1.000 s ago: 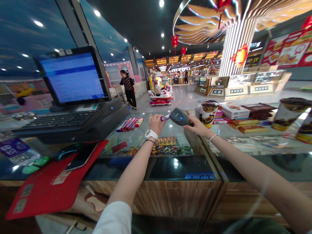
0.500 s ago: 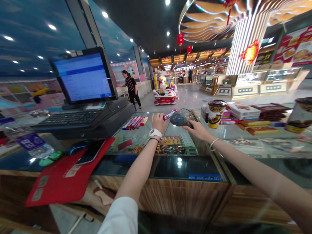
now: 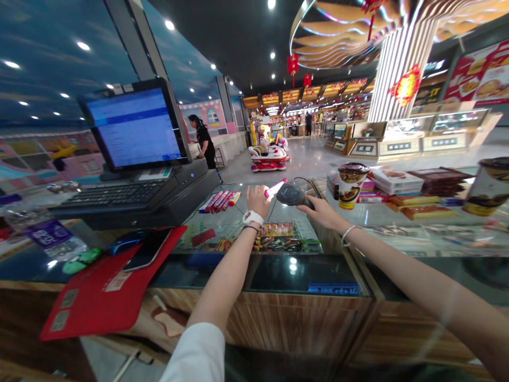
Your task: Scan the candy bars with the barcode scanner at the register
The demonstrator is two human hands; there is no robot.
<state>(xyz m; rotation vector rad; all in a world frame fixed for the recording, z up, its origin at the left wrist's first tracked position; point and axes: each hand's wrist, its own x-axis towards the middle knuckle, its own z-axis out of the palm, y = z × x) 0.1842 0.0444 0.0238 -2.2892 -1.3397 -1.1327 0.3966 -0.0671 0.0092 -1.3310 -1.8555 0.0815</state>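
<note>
Over the glass tabletop (image 3: 262, 271), your left grip (image 3: 257, 202) pinches one wrapped bar (image 3: 275, 188), brightly lit, beside the barcode scanner (image 3: 291, 194) clasped in your right grip (image 3: 323, 212) — scan apparently underway; whether the loose bars (image 3: 220, 201) are done, unclear.

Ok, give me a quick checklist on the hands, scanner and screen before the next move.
1. Left hand holding the wrapped stick: ok, one end projects from the fingers.
2. Right hand gripping the scanner: ok, by its handle.
3. Wrapped stick lit: ok, bright beside the scanner's head.
4. Other sticks out of hand: ok, grouped on the glass.
5. Scan shown on screen: cannot tell, text blurred.
</note>
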